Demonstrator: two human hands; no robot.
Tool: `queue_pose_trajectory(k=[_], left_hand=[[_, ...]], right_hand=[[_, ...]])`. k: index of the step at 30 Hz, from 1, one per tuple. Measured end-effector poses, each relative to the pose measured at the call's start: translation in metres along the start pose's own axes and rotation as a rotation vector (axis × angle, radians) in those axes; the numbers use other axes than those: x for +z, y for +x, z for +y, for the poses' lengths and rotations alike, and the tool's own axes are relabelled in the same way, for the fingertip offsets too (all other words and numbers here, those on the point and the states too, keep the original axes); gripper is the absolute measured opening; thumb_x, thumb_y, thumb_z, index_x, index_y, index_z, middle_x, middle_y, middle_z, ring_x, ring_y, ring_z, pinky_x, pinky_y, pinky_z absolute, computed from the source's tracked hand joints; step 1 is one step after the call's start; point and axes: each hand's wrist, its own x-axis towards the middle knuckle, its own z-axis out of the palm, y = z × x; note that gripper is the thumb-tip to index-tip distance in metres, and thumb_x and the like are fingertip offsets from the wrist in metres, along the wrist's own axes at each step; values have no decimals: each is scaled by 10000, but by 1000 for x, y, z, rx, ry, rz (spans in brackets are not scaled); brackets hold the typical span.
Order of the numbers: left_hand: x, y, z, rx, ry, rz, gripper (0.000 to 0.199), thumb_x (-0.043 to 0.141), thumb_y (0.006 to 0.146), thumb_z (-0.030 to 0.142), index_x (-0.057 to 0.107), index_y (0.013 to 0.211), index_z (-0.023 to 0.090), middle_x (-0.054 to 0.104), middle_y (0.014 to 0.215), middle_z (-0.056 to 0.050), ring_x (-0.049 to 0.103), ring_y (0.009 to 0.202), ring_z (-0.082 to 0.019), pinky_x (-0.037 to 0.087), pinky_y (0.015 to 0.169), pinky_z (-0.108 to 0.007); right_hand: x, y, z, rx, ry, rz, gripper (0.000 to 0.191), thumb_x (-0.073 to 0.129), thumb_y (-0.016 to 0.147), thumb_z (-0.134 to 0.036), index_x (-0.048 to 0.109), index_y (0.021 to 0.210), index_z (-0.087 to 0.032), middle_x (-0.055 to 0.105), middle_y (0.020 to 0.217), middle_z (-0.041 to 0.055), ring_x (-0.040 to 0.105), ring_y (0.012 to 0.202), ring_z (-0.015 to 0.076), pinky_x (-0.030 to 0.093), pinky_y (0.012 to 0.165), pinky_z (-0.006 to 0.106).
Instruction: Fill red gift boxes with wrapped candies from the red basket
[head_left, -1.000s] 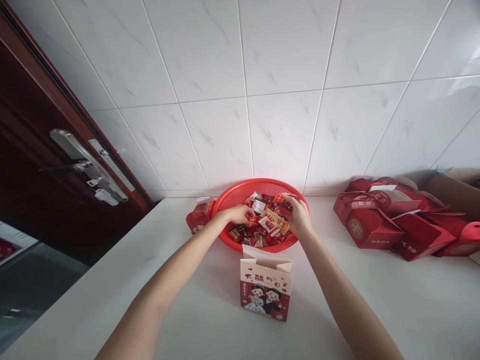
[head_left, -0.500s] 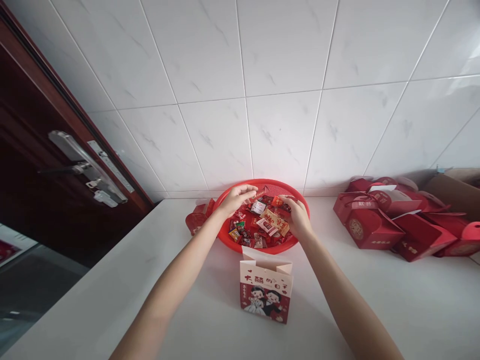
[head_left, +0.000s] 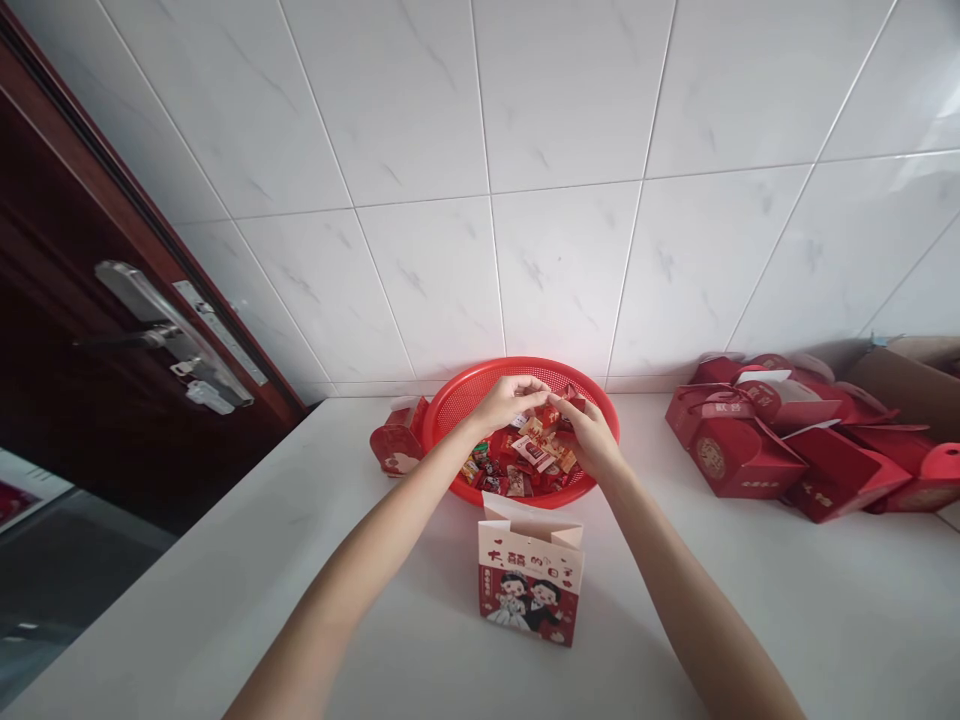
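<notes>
Above the candy in a red plastic basket (head_left: 457, 390), my two hands meet with fingertips nearly touching. My left hand (head_left: 514, 402) has its fingers closed; whatever lies in them is hidden. My right hand (head_left: 592, 435) is curled around red-wrapped candies (head_left: 573, 393) that show past its fingers. Below the hands lies a mix of wrapped candies (head_left: 534, 455) in red, cream, green and yellow. In front of the basket stands an upright paper gift box (head_left: 529, 585) with a cartoon wedding couple, its top flaps open.
Another red box (head_left: 397, 440) stands left of the basket. Several folded red gift boxes (head_left: 750, 455) are piled to the right, beside a brown cardboard box (head_left: 900, 380). A tiled wall (head_left: 420, 280) rises behind the white counter (head_left: 300, 590); a dark door (head_left: 60, 300) is at left.
My left hand has moved right to meet my right hand. The red candy that showed in its fingers is no longer visible there. The gift box stays in place.
</notes>
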Motion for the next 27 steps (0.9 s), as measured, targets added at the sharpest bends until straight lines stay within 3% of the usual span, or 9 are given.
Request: queue_pose_trajectory(k=[3,7,11,13,15,20,27], left_hand=[[-2,-2,3,-18,-13,-53,330,696,836,429,725,970,128,716,959,-61,646,835,-169,523,752,-292],[-13,-3,3,-5,34,-90,329,557,935,407,726,1039,144,733,1040,-66,655,967,-189,514,882,-308],[-38,2,-12,-121,393,-90,325,509,944,352,721,1088,152,749,1045,-69,665,978,-198,510,844,-276],[-52,3,-24,-248,655,-111,285,536,894,284,736,1068,179,759,1020,-55,674,931,-195,501,778,-256],[-64,2,-37,-352,775,-148,237,607,786,209,764,962,184,770,932,-54,683,854,-207,487,717,-259],[-72,-6,-63,-481,850,-264,248,691,546,112,761,762,212,760,784,-20,676,741,-201,448,600,-228],[-67,-8,-71,-513,873,-327,318,706,466,98,753,754,224,766,838,-18,667,759,-207,445,584,-226]], right_hand=[[1,-1,0,-44,16,-1,375,879,591,-464,682,764,-197,709,698,14,604,540,151,449,432,237],[0,-1,1,-108,65,7,438,894,568,-515,685,780,-194,717,726,9,622,584,154,458,464,234],[-1,0,2,-102,64,43,447,901,567,-529,663,754,-200,705,708,-5,612,567,151,445,458,239],[-1,0,2,-104,65,42,451,904,565,-533,660,747,-200,698,697,-8,620,577,158,466,473,247],[-1,1,3,-105,68,25,455,901,571,-539,666,758,-197,692,693,-6,626,590,162,481,485,252],[1,1,2,-90,51,58,465,904,548,-536,652,746,-199,686,686,-7,622,594,161,453,470,240],[5,-3,-2,-80,64,124,452,886,546,-530,622,725,-209,688,680,-1,648,618,184,465,474,253]])
